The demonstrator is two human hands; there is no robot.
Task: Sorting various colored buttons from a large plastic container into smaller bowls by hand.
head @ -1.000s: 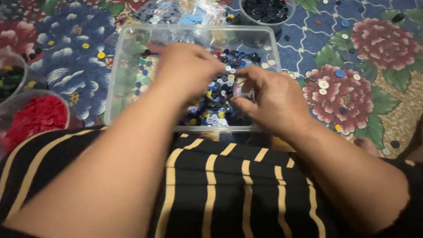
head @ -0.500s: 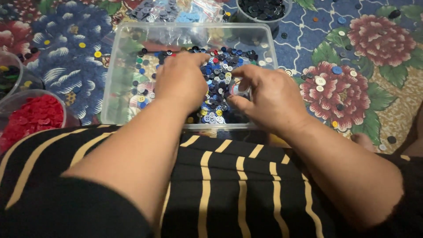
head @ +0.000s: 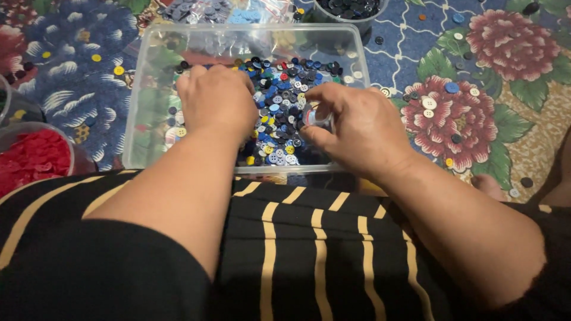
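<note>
A clear plastic tub [head: 148, 101] on the floor in front of me holds a heap of mixed buttons [head: 285, 95], mostly blue, black, white and yellow. My left hand [head: 217, 101] lies palm down on the left part of the heap, its fingertips curled into the buttons and hidden. My right hand [head: 357, 128] sits over the tub's right front corner. Its thumb and forefinger pinch a small clear round thing [head: 317, 117] just above the buttons. My lap, in black cloth with yellow stripes, fills the foreground.
A bowl of red buttons [head: 33, 157] stands at the left edge. A dark bowl of black buttons [head: 351, 9] and a bag of grey and blue buttons [head: 220, 9] lie beyond the tub. Loose buttons [head: 428, 104] dot the floral cloth on the right.
My left hand has slid leftward across the heap. My right hand has stayed near the tub's right front, still pinching the small clear thing.
</note>
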